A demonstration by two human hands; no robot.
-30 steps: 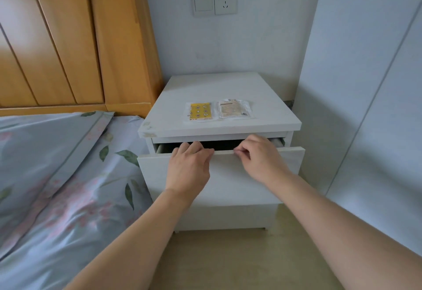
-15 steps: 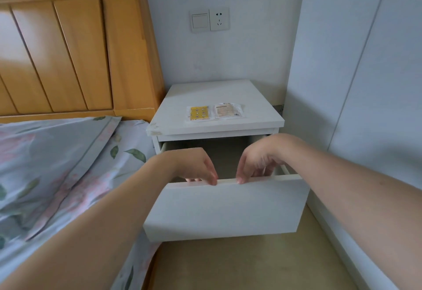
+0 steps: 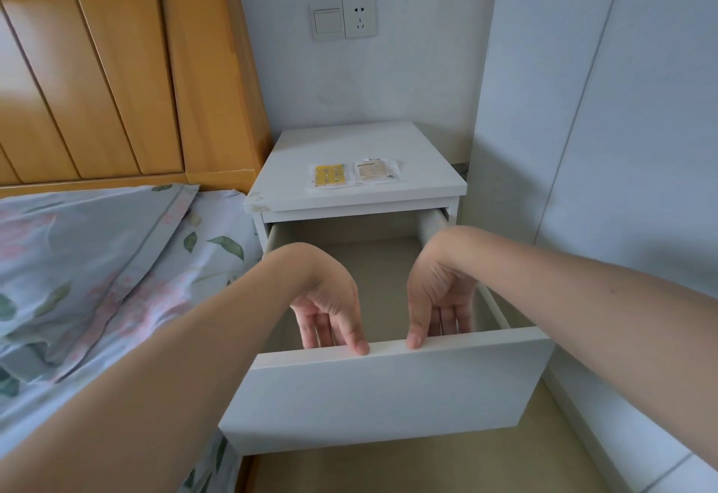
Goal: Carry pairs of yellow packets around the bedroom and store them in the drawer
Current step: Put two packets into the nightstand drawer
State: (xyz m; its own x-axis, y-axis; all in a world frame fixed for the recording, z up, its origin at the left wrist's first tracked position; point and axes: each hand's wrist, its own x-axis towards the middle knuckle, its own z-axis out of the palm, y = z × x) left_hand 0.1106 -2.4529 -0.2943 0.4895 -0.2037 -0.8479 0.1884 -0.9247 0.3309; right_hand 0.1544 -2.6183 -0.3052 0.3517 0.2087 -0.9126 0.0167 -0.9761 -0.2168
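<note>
The white nightstand's drawer (image 3: 388,391) stands pulled far out, its beige inside bare. My left hand (image 3: 330,306) and my right hand (image 3: 439,298) both grip the top edge of the drawer front, thumbs on the outside and fingers hooked inside. On the nightstand top (image 3: 349,150) lie two flat packets side by side: a yellow packet (image 3: 329,176) on the left and a paler beige packet (image 3: 377,171) on the right.
A bed with a floral blue cover (image 3: 97,279) runs along the left, right against the nightstand. A wooden headboard (image 3: 116,72) stands behind it. A white wall panel (image 3: 621,142) closes the right side. A switch and socket (image 3: 344,19) sit on the wall above.
Both hands have pulled the drawer from nearly closed to far open, toward me. The packets on top have not moved.
</note>
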